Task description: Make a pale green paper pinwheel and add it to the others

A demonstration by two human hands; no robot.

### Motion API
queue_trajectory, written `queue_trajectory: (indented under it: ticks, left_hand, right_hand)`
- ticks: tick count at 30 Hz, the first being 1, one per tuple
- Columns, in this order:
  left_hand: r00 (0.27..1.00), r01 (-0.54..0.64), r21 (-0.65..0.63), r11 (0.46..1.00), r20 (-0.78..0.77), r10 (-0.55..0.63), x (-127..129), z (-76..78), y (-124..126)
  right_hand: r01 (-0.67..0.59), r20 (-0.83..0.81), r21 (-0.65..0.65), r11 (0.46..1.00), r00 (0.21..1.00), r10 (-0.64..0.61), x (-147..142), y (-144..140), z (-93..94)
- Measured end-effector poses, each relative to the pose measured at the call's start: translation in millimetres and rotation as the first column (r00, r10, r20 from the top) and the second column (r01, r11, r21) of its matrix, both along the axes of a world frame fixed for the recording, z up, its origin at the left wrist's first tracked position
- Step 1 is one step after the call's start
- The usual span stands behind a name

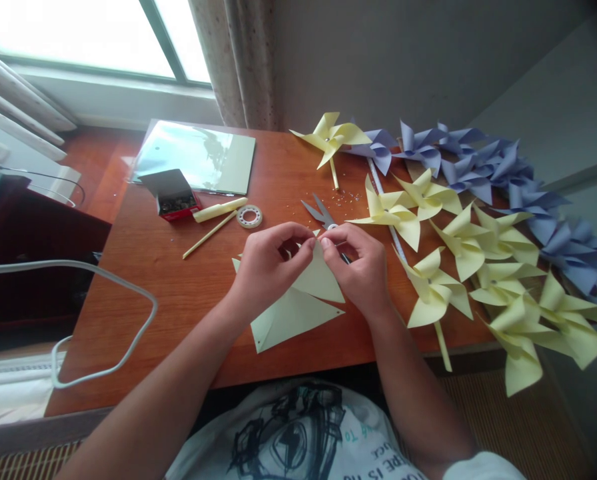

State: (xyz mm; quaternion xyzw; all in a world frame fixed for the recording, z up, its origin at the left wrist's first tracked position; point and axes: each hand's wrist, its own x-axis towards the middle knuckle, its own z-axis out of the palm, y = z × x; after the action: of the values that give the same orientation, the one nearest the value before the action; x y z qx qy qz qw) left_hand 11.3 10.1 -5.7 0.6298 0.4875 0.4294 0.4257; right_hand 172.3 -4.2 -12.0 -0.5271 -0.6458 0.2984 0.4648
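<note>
Daylight is pouring through a window [78,33] beside a speckled fabric curtain [241,60], and a glossy reddish-brown wooden table [178,293] is catching its shine. A pale yellow-green paper sheet [296,320] is lying on the near middle of the table, smooth and matte, cut into triangular flaps and showing 2 small dark marks at its corners. Its near-left corner is pointing toward the person, another tip is pointing right, and the long edge between them is slanting away to the right; a crease is running from the near corner toward the hands.

The left hand [273,260] and the right hand [358,260] are facing each other over the far part of the sheet, thumbs and forefingers narrowed, pinching a raised paper tip between them; any smaller piece there is being hidden by the fingers.

Metal scissors [322,212] are lying spread just beyond the right hand, their blades pointing away and left. A white tape ring [249,216] is resting flat near a rolled paper tube [220,209], a slim yellow stick [209,235] and an opened red box [178,210]. On the right, curled yellow pinwheels [431,283] and purple pinwheels [421,150] are crowding together, partly overlapping.
</note>
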Motion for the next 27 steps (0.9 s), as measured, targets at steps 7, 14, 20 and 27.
queue_trajectory:
  ticks: [7,14,20,27]
  left_hand:
    - [1.000,0.014,-0.040,0.999,0.023,-0.013,-1.9,-2.9,0.8]
    - [0.997,0.057,-0.042,0.998,0.055,-0.055,-3.6,-2.2,-0.3]
    - [0.997,0.063,-0.016,0.998,0.035,-0.063,-3.9,0.2,-0.2]
    - [0.998,0.055,-0.009,0.998,0.028,-0.055,-4.0,2.4,0.1]
  right_hand:
    - [-0.030,-0.073,-0.025,0.999,0.997,0.028,1.0,0.0,0.7]
    - [-0.022,-0.123,-0.079,0.997,0.992,0.012,0.3,1.1,-0.7]
    - [-0.033,-0.128,-0.074,0.997,0.992,0.023,0.2,1.0,-0.1]
    - [-0.047,-0.106,-0.055,0.997,0.994,0.041,0.6,1.2,1.0]
